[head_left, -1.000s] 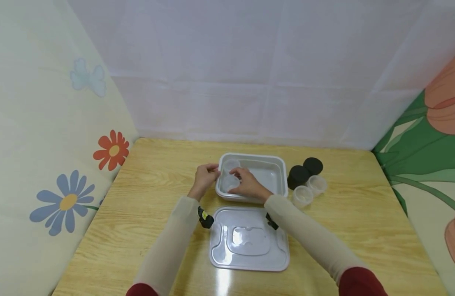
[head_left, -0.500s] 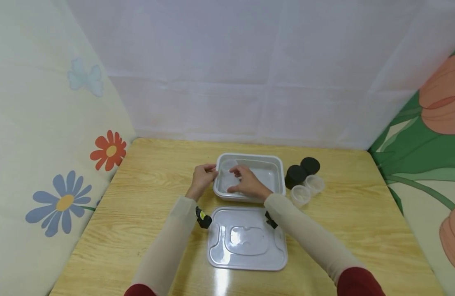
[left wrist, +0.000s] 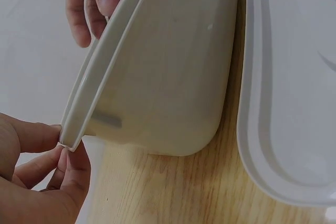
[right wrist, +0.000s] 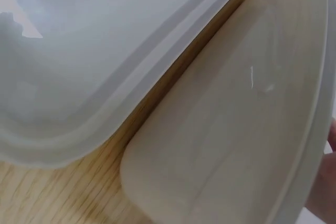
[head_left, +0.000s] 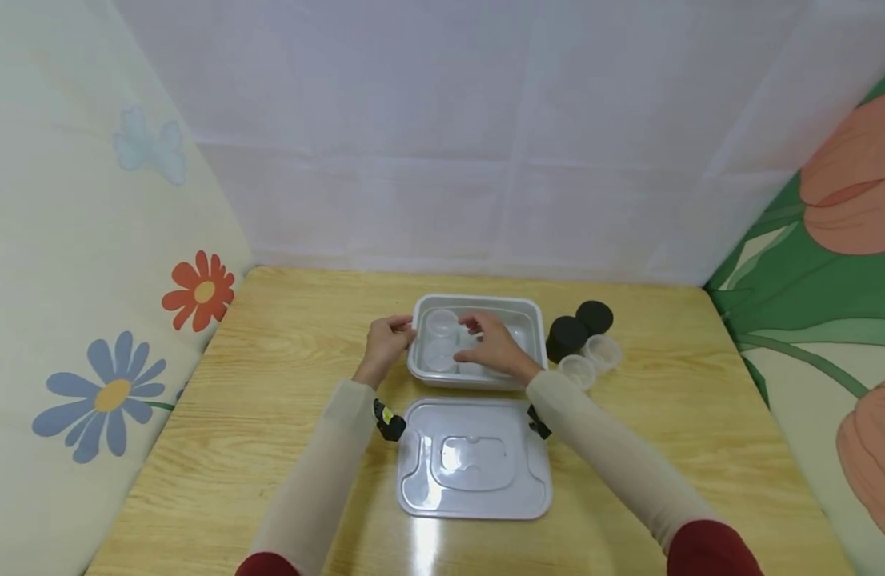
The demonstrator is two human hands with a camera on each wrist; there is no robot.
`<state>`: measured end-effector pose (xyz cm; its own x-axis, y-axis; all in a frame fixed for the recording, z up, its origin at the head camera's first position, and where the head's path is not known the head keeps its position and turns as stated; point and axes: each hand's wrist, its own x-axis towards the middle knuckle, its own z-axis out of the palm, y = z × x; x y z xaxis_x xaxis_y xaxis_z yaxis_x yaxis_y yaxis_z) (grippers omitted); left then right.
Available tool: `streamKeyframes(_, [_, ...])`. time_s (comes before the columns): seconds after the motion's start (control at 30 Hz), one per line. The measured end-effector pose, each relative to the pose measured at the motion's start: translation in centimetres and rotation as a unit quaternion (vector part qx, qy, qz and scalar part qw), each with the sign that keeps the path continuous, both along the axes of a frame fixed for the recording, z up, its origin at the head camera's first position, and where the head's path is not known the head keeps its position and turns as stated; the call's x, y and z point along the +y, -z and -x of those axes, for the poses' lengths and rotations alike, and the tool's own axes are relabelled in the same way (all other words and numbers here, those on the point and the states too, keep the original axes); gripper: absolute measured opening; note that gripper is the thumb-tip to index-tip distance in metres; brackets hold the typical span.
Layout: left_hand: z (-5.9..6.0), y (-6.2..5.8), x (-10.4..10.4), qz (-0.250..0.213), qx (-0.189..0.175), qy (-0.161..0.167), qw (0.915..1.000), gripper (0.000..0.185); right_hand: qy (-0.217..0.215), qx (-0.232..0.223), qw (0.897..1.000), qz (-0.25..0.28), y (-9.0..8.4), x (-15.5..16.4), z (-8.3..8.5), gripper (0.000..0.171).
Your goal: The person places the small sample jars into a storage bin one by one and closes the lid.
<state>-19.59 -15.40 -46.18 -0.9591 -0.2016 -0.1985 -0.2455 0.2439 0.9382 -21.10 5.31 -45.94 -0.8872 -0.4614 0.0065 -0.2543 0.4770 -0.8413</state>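
A white rectangular plastic box (head_left: 478, 300) stands on the table, its wall (left wrist: 173, 66) filling much of the left wrist view. My left hand (head_left: 386, 344) pinches the rim at its left end; thumb and fingers (left wrist: 39, 137) meet on that rim in the left wrist view. Inside, at the left end, two clear round cups sit one behind the other: a back cup (head_left: 442, 322) and a front cup (head_left: 438, 358). Just right of these cups, my right hand (head_left: 498, 350) hovers over the box, thumb and fingers spread apart, gripping nothing visible.
In front of the box lies its pale grey lid (head_left: 474, 456), flat on the wooden table (head_left: 284, 448). To the box's right stand two black round containers (head_left: 566, 338) and two clear cups (head_left: 577, 372). A white cloth wall (head_left: 450, 200) rises behind the table.
My right hand has drawn off the front cup and shifted right, its fingers apart. The front cup stays in the box. My left hand keeps its pinch on the rim.
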Motion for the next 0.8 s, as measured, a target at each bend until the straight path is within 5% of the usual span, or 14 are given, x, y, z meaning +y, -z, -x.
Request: streamKeyframes(0.8, [0.3, -0.2, 0.1, 0.006, -0.001, 0.008, 1.0, 0.032, 0.041, -0.041, 0.998, 0.02, -1.4, 6.4, -0.3, 0.061])
